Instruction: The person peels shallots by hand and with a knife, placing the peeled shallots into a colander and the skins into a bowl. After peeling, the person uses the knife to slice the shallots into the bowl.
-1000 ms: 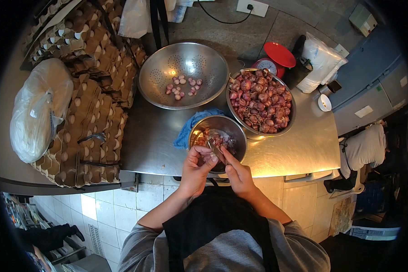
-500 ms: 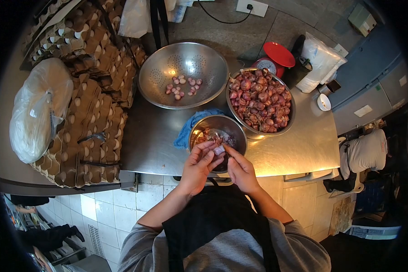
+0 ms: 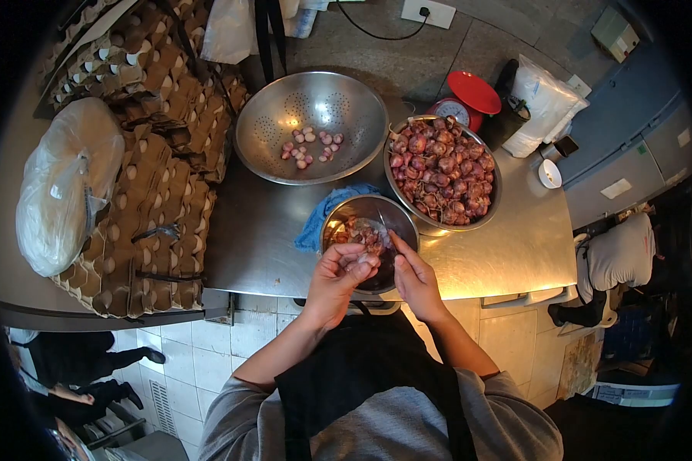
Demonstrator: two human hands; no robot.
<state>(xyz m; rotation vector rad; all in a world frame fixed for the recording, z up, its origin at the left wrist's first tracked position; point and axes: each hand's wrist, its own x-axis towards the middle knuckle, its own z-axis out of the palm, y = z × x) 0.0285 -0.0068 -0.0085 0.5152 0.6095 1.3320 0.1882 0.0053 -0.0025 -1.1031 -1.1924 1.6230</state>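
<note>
My left hand (image 3: 335, 283) pinches a pale, peeled-looking shallot (image 3: 370, 260) above the front steel bowl (image 3: 409, 228). A small knife (image 3: 390, 233) is gripped in my right hand (image 3: 418, 287), its thin blade pointing up and away over the same bowl. Reddish skins (image 3: 359, 230) lie inside that bowl, partly hidden by my fingers. Behind it on the left, a steel colander (image 3: 284, 115) holds several peeled shallots (image 3: 304, 146). To the right rear, another steel bowl (image 3: 496, 201) is heaped with unpeeled red shallots (image 3: 442, 169).
A blue cloth (image 3: 313, 228) touches the front bowl's left side on the steel table (image 3: 261, 253). Stacked egg trays (image 3: 150, 223) and a tied plastic bag (image 3: 69, 184) crowd the left. A red scale (image 3: 475, 92) and small white bowl (image 3: 549, 174) stand at right. Other people appear at both edges.
The knife has come away from the shallot, its blade now pointing away from me. My left hand has turned the shallot inward. At lower left, a person has stepped further into view.
</note>
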